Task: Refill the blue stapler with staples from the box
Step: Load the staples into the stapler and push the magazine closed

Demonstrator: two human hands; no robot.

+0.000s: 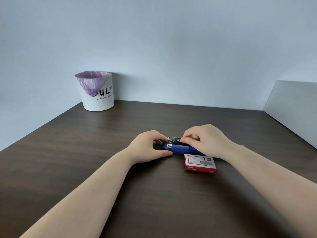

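The blue stapler [178, 150] lies on the dark wooden table [85, 152], its metal magazine [174, 140] raised above the blue body. My left hand [147, 146] grips the stapler's left end between thumb and fingers. Over the right part of the magazine, my right hand [204, 140] pinches something thin and grey against the metal; I cannot tell whether it is a strip of staples or part of the stapler. The red and white staple box [199, 164] sits flat on the table, just in front of the stapler and under my right wrist.
A white bin [98, 97] with a purple liner and black lettering stands at the back left against the wall. A grey panel [291, 105] rises along the table's right edge. Bare table surface stretches left of the stapler and toward me.
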